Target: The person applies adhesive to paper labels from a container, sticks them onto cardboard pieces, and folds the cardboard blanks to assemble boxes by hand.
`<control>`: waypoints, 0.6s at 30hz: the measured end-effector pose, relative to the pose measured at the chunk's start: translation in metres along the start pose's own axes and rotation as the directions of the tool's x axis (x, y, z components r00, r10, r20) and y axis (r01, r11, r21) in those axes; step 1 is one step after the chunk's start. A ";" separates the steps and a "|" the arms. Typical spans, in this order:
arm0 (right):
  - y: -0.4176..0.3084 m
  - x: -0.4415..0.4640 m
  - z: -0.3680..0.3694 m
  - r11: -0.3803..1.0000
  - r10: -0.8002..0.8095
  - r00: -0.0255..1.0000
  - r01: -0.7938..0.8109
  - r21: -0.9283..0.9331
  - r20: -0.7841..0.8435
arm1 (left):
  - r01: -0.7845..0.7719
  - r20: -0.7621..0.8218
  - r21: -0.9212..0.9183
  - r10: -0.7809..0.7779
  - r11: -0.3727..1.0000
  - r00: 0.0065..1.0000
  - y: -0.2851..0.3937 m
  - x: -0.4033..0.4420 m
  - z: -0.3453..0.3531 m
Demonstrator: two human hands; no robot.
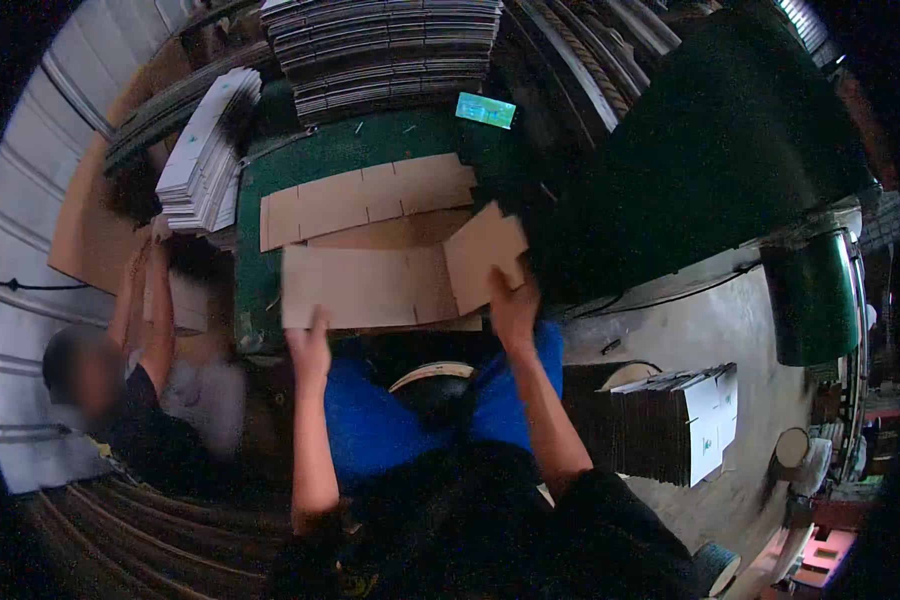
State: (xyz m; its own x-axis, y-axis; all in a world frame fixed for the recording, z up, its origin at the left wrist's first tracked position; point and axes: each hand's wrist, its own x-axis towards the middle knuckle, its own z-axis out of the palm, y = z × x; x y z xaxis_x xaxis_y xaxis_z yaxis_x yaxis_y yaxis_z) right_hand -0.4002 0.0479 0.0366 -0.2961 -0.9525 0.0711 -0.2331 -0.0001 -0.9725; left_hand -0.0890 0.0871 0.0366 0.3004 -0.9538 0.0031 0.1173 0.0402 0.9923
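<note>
A brown cardboard sheet (355, 285) with crease lines is held up in front of me, its right-hand panel bent upward along a fold. My left hand (310, 345) is closed on its near edge at the left, thumb on top. At the right panel, my right hand (513, 312) grips the lower right edge. Beneath and behind it, another flat piece of slotted cardboard (370, 195) lies on the green tabletop (345, 150). The undersides of both hands' grips are hidden by the sheet.
Tall stacks of flattened cardboard (390, 50) stand at the back, with a white-topped stack (205, 150) at left. A lit phone (486, 110) lies on the table. Another person (140, 400) works at left. One more cardboard stack (685, 420) is at my right.
</note>
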 end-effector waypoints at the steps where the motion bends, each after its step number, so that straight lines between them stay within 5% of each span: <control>1: 0.008 -0.007 0.013 0.981 -0.002 0.994 0.024 -0.194 0.111 | -0.231 0.085 0.412 0.215 0.881 0.973 -0.016 0.005 0.000; 3: 0.000 -0.017 0.044 0.900 -0.057 0.933 0.202 -0.386 0.355 | -0.217 0.165 0.731 0.141 0.647 0.976 -0.016 0.004 0.013; 5: -0.011 -0.018 0.067 0.864 -0.131 0.866 0.339 -0.373 0.483 | -0.100 0.132 0.755 -0.001 0.649 0.991 -0.036 0.012 0.013; 6: 0.001 -0.018 0.076 0.717 -0.184 0.785 0.519 -0.465 0.592 | -0.099 0.128 0.756 0.001 0.647 0.992 -0.032 0.015 0.012; 7: 0.013 -0.019 0.082 0.530 -0.200 0.687 0.676 -0.512 0.699 | -0.280 0.304 0.765 0.059 0.580 0.951 -0.029 0.018 0.009; 8: 0.024 -0.013 0.086 0.535 -0.195 0.683 0.675 -0.508 0.704 | -0.451 0.471 0.740 0.095 0.500 0.877 -0.025 0.019 0.006; 9: 0.033 -0.001 0.090 0.548 -0.237 0.667 0.692 -0.470 0.706 | -0.438 0.461 0.747 0.083 0.500 0.883 -0.018 0.024 0.004; 11: 0.030 0.020 0.094 0.571 -0.268 0.636 0.710 -0.413 0.724 | -0.469 0.589 0.750 -0.145 0.467 0.795 -0.006 0.044 0.002; 13: 0.005 0.034 0.090 0.695 -0.224 0.557 0.666 -0.269 0.800 | -0.479 0.602 0.741 -0.149 0.472 0.784 -0.009 0.068 0.001; 18: 0.027 0.047 0.096 0.724 -0.135 0.538 0.626 -0.288 0.832 | -0.561 0.654 0.733 -0.171 0.384 0.737 -0.010 0.088 0.008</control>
State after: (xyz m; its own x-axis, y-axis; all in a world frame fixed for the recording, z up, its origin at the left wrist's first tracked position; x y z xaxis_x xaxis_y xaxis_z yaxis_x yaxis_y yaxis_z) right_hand -0.3312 -0.0263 -0.0079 0.6425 -0.7661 -0.0154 -0.6211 -0.5089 -0.5961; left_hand -0.0717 0.0006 0.0283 -0.4172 -0.9048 -0.0860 -0.8177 0.3324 0.4699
